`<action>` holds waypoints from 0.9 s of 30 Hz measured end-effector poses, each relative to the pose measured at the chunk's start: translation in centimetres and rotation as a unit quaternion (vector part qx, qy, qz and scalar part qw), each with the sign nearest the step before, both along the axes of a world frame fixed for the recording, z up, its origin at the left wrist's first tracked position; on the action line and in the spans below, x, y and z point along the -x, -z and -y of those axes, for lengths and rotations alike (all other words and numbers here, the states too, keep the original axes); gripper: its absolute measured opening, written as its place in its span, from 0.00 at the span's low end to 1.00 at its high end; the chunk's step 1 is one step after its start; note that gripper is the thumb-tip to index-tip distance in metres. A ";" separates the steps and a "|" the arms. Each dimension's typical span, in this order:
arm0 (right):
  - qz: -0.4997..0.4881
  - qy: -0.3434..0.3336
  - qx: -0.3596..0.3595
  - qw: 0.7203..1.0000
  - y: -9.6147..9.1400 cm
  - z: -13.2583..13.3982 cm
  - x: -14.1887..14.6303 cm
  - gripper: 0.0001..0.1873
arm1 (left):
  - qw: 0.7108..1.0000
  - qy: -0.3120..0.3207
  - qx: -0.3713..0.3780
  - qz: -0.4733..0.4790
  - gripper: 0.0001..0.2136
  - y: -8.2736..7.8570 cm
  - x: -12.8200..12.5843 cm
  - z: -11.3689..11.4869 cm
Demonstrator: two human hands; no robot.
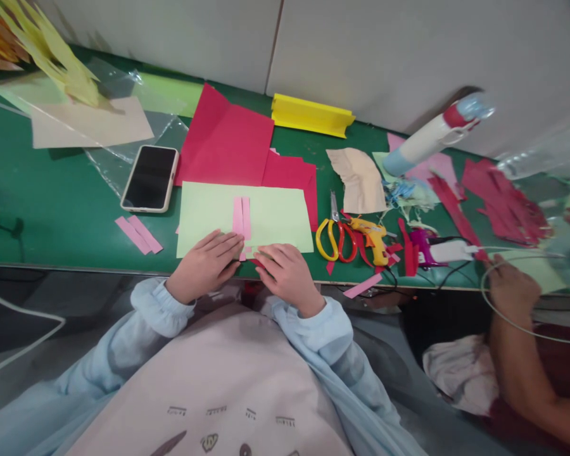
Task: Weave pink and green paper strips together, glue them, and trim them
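Note:
A sheet of light green paper (pixel 280 218) lies in front of me at the table's near edge. Two narrow pink paper strips (pixel 238 218) rest side by side on it. My left hand (pixel 209 263) lies on the sheet's lower left, fingers stretched out, tips by the lower end of the strips. My right hand (pixel 287 272) is closed at the sheet's lower edge, thumb and fingers drawn together. Small pink scraps (pixel 246 253) show between the hands. What the right fingers hold is mostly hidden; a bit of red shows beside them.
Red paper (pixel 228 142) lies behind the green sheet. A phone (pixel 151 178) and more pink strips (pixel 137 234) are on the left. Scissors (pixel 335 234), a yellow glue gun (pixel 371 237) and a bottle (pixel 427 142) stand to the right. A co-worker's hand (pixel 510 285) is at far right.

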State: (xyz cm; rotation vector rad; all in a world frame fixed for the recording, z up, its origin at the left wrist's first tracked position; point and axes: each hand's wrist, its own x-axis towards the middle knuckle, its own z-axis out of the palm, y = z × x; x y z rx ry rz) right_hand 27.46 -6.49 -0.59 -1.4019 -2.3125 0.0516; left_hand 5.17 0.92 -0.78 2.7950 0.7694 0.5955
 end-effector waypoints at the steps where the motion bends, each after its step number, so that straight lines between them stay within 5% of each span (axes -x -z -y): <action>1: 0.013 0.005 -0.002 1.000 0.2 0.5 0.2 0.16 | 1.000 0.002 -0.009 -0.006 0.19 0.0 0.0 0.0; 4: 0.027 0.025 -0.007 0.999 0.7 1.3 0.6 0.17 | 0.999 -0.011 -0.039 -0.018 0.19 0.1 0.3 0.3; 10: 0.018 0.036 -0.020 0.999 1.0 1.4 0.8 0.16 | 0.986 -0.147 -0.074 0.022 0.18 0.3 1.5 1.3; 17: 0.022 0.039 -0.012 0.999 1.1 1.4 0.8 0.17 | 0.995 -0.057 -0.078 -0.007 0.21 0.3 1.1 3.3; 27: 0.057 0.039 0.005 0.998 0.4 1.4 1.2 0.19 | 0.997 -0.069 -0.033 0.003 0.19 0.5 0.9 3.6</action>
